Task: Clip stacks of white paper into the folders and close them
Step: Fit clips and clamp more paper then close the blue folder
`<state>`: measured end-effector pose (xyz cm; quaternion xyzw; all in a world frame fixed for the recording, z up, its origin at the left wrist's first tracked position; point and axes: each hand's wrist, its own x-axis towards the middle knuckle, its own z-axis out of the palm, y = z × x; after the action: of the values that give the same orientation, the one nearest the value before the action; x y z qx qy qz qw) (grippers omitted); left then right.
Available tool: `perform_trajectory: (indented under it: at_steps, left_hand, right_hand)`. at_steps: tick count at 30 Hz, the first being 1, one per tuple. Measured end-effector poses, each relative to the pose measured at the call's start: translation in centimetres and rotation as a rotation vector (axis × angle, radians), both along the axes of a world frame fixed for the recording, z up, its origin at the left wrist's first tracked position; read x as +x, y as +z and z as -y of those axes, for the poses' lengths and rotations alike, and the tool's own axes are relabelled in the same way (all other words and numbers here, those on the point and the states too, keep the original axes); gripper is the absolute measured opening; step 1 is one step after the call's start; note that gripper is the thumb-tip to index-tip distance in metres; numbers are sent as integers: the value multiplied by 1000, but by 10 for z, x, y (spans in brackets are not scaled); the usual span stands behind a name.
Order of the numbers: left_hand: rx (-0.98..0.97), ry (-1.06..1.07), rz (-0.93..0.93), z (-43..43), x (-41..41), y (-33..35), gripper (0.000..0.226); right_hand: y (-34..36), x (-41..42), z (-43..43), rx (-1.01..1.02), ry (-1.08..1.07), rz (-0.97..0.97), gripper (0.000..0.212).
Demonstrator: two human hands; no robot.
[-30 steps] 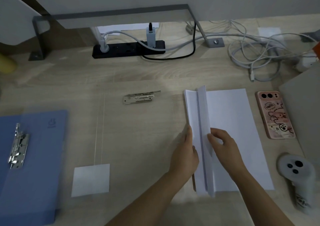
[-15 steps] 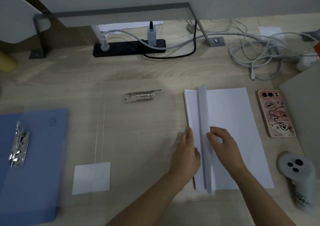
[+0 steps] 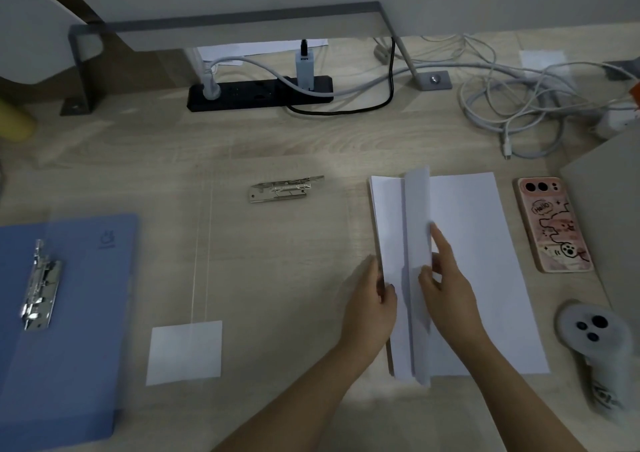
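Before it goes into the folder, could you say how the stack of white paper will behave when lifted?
The stack of white paper sheets is probably floppy: its raised part curves between the left hand and right hand. Its visibly separated sheets may fan apart.

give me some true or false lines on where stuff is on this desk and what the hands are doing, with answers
1. The left hand and the right hand both hold sheets of the white paper stack. True.
2. The folder is closed with paper clipped in. False: the blue folder lies open at the left, its fixed clip is bare, and no paper is in it.
3. A loose metal clip lies on the desk, apart from both the folder and the paper. True.
4. The phone lies left of the paper. False: the phone lies to the right of the stack.
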<state>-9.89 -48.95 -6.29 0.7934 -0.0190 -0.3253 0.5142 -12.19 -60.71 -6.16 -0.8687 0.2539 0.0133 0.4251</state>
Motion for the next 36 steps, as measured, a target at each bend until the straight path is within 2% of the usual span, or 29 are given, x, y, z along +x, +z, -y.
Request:
perform_trajectory:
  at_steps: [2,4,6,9,16,33,36]
  left_hand:
    - [-80,45,-41,-1,2,-2,40]
    - [-92,-20,-34,-3,2,-3,46]
    - [-125,-89,-22,-2,-1,-2,51]
    - [-156,-74,-73,-1,-3,-1,49]
    - [-198,-53,-76,-3,-2,-4,54]
    - [-170,-45,-83,-4,-3,-10,54]
    - [-52,4,71,-4,-4,-6,54]
  right_hand:
    - [-2,-3,-4,-94,93,20,48]
    - [-3,-4,-6,-99,143,11,37]
    - [-1,-2,-7,3,109,6,32]
    - [3,1,-6,139,48,5,36]
    - [1,0,0,203,26,21,31]
    - [1,-1,-4,149,15,16,28]
    - [-1,-1,-7,87,37,7,28]
